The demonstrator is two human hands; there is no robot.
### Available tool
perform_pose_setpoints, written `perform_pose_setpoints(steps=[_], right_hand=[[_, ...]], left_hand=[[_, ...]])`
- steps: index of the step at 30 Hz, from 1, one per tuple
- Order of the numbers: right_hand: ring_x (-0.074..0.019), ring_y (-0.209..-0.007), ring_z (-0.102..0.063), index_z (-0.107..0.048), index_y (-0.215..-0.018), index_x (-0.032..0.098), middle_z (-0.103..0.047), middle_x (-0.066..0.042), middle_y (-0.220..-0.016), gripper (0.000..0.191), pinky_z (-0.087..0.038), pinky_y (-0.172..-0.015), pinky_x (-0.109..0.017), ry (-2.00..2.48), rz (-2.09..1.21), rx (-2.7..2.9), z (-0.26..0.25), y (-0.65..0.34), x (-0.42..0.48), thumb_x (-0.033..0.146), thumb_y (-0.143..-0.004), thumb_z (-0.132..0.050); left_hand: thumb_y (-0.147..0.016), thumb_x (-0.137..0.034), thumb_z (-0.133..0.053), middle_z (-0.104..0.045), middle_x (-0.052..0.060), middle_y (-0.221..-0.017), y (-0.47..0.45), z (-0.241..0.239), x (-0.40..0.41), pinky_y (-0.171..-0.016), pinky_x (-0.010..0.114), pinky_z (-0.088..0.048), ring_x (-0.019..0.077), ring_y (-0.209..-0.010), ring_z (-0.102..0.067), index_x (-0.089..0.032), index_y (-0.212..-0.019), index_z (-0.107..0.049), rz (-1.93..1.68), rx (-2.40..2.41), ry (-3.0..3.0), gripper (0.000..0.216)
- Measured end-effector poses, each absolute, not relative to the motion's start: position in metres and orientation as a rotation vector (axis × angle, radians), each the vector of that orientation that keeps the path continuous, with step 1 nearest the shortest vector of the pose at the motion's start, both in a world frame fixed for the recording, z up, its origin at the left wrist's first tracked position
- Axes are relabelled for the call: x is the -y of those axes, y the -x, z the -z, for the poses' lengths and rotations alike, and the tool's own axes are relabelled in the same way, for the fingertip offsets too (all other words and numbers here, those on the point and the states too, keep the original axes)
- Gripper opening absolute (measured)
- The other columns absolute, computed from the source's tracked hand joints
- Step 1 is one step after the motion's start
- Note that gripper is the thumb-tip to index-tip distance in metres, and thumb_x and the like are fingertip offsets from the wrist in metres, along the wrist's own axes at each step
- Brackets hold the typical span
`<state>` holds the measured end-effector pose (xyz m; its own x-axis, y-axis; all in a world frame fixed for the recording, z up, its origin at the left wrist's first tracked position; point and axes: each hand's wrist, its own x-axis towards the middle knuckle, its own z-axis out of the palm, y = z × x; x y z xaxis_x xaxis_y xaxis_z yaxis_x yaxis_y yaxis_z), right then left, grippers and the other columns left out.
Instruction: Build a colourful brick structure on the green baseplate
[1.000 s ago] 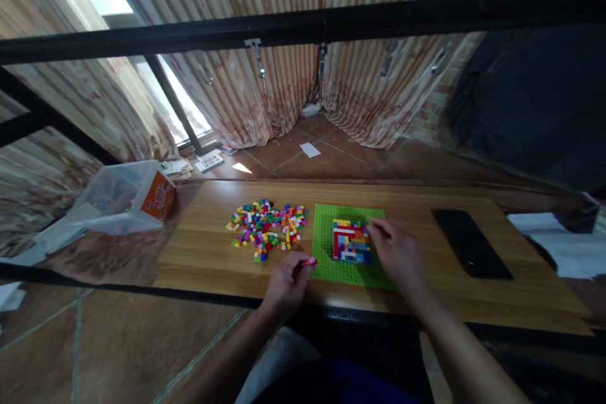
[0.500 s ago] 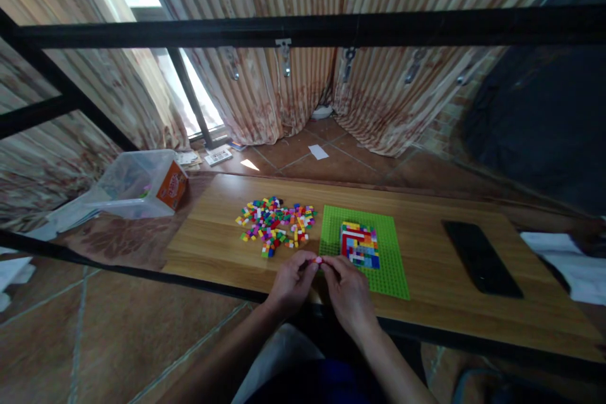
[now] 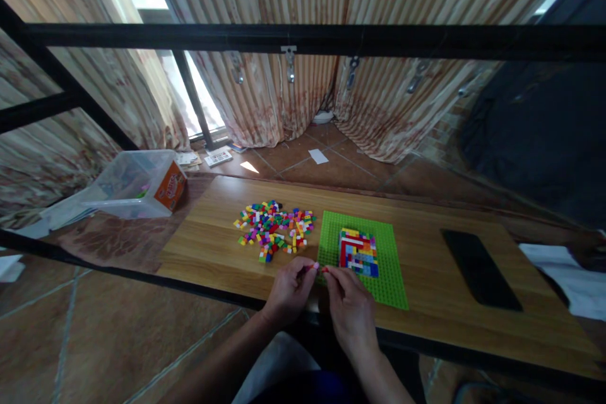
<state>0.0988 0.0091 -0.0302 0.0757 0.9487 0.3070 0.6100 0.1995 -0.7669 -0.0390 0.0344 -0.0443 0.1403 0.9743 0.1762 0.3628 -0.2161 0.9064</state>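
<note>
A: Small red-and-pink plastic bricks (image 3: 318,267) sit pinched between our left hand (image 3: 290,291) and right hand (image 3: 349,307), fingers closed, at the green studded baseplate's (image 3: 391,278) near corner.
B: Tiny; we could fumble them off the wooden surface (image 3: 213,246).

Two bare arms come up from the bottom middle of the frame. No sleeves show on them, and no watch, ring or band can be seen. The left hand (image 3: 290,291) sits just left of the middle, low in the frame. The right hand (image 3: 349,309) sits just beside it, a bit lower. Both hands are bare, with no gloves. Below the arms, at the very bottom of the frame, there is light grey cloth on the left and dark blue cloth in the middle. Which clothes these belong to is hard to tell.
</note>
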Motion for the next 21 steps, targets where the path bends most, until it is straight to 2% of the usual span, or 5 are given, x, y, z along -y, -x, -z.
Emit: perform_pose_setpoints(steps=[6, 11, 21], right_hand=[[-0.0214, -0.09, -0.066, -0.069, -0.097, 0.021, -0.07, -0.009, -0.099, 0.029, -0.052, -0.079, -0.035, 1.597, -0.357, 1.471, 0.015, -0.167, -0.026, 0.04, -0.091, -0.048], [-0.0221, -0.084, -0.065, -0.07, -0.092, 0.017, -0.07, -0.01, -0.092, 0.033, -0.051, -0.076, -0.035, 1.668, -0.274, 1.567, 0.02, -0.219, -0.062, 0.042, -0.09, -0.047], [-0.0216, -0.086, -0.063, -0.07, -0.092, 0.02, -0.069, -0.008, -0.091, 0.033, -0.05, -0.08, -0.038, 1.606, -0.304, 1.837, 0.037, -0.226, -0.097, 0.038, -0.09, -0.042]], left_hand=[[-0.091, -0.031, -0.05, -0.063, 0.002, -0.076, 0.039, 0.042, -0.034, -0.065, 0.024, -0.045, 0.0135, -0.07, -0.058, -0.017, -0.085, -0.062, -1.024, -1.314, -1.733, 0.019], [-0.092, -0.03, -0.05, -0.063, 0.003, -0.08, 0.04, 0.045, -0.034, -0.069, 0.025, -0.045, 0.014, -0.073, -0.059, -0.018, -0.089, -0.062, -1.009, -1.299, -1.751, 0.017], [-0.092, -0.033, -0.049, -0.062, 0.002, -0.078, 0.04, 0.045, -0.034, -0.069, 0.026, -0.046, 0.0143, -0.073, -0.06, -0.019, -0.089, -0.061, -0.962, -1.338, -1.804, 0.019]])
